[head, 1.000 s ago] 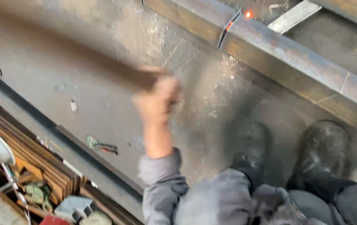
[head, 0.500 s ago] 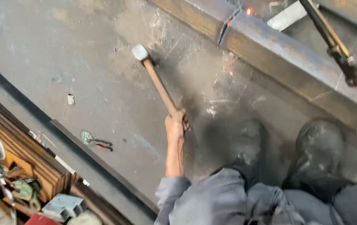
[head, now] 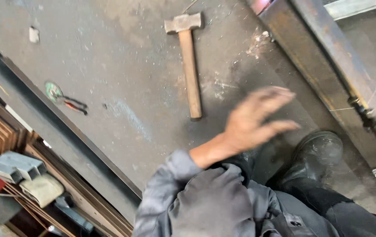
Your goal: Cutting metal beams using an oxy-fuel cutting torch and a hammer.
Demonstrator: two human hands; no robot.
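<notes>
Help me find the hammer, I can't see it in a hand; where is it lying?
In the head view the hammer lies flat on the steel plate, upper middle, beyond the open left hand and apart from it, left of the rusty beam.

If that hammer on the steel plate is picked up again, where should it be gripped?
Judging by its pose, grip the hammer low on its wooden handle, from above. That end points toward the open left hand; the heavy steel head lies at the far end.

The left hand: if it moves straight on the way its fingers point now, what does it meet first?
The left hand, open and blurred, points up and right. Its line likely crosses bare steel plate and first meets the rusty beam; depth is unclear. The hammer lies aside.
</notes>
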